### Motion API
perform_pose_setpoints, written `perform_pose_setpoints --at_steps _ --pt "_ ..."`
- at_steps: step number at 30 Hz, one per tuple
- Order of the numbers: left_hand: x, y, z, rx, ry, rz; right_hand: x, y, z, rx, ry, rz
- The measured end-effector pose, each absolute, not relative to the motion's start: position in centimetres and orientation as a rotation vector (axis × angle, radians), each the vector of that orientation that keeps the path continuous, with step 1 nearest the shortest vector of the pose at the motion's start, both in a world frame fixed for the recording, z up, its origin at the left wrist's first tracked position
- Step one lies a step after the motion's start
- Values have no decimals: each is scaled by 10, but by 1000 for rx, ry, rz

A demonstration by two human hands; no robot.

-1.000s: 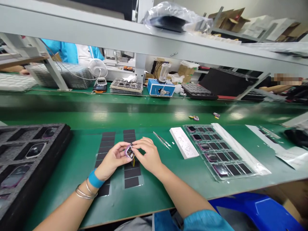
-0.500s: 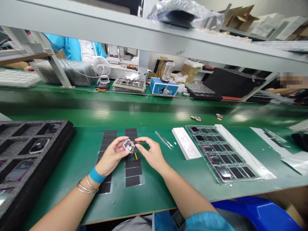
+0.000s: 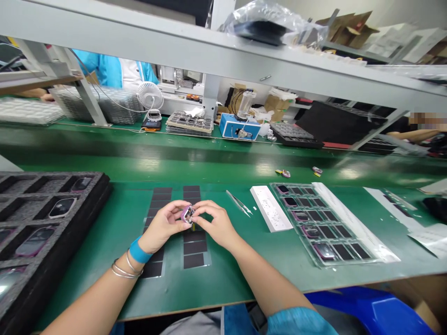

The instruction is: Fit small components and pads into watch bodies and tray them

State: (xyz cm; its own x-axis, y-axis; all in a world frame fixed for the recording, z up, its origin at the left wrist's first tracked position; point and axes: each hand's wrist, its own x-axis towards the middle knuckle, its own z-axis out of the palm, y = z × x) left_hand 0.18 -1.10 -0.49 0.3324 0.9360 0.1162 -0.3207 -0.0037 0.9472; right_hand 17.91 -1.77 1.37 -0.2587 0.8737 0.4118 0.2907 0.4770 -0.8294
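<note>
Green bench matting covers the work surface, with a black foam tray of device housings to the person's left and a clear compartment tray of pink-rimmed housings to the right. Directly ahead of the person, two columns of black adhesive pads lie on backing strips. Steel tweezers rest on the mat to the right of these, apart from both hands.

Both hands are positioned at centre, above the pads. The left hand cups the small pink-framed housing with its fingers curled against the left side; the right hand is closed narrowly on the right side, fingertips in contact. The housing lies between the hands, about equally near each, its long axis apparently pointing away from the person, though the fingers partly hide it. A sliver of yellow tab shows below it
</note>
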Motion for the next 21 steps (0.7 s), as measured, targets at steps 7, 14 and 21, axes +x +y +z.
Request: perform_pose_setpoints --at_steps 7,14,21 --pt "4 -12 -5 1112 698 1122 184 -16 15 -987 -1889 738" --pt "6 -14 4 971 751 1088 178 -20 19 -982 -1922 623" --pt "3 -13 5 853 774 1051 283 3 49 -1572 -1392 142"
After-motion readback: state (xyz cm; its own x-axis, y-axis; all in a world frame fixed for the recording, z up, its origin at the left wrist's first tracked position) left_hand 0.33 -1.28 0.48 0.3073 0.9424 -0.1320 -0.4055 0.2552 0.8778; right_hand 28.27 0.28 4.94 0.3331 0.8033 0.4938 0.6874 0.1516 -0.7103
